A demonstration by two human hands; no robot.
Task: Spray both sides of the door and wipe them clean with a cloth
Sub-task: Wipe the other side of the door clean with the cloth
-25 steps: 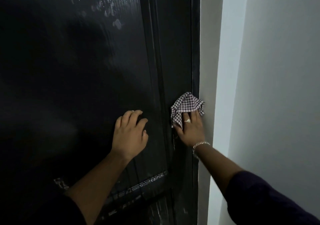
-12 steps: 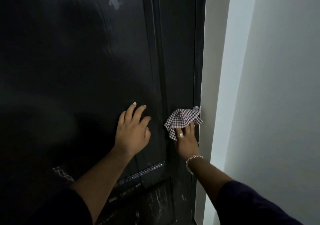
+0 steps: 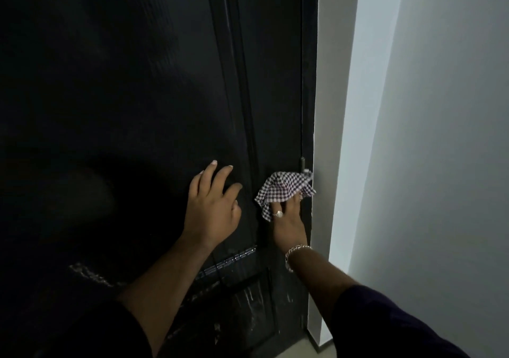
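Dim light falls on a dark glossy door [image 3: 124,110] beside a pale wall [image 3: 440,137]. Against its right edge, the right hand [image 3: 289,222] presses a checked cloth [image 3: 283,189] with straight fingers, just below a hinge [image 3: 303,163]. Nearby, the left hand [image 3: 212,209] rests flat on the panel, fingers spread, holding nothing.

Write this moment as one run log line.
left hand: flat on door | right hand: presses checked cloth at hinge edge
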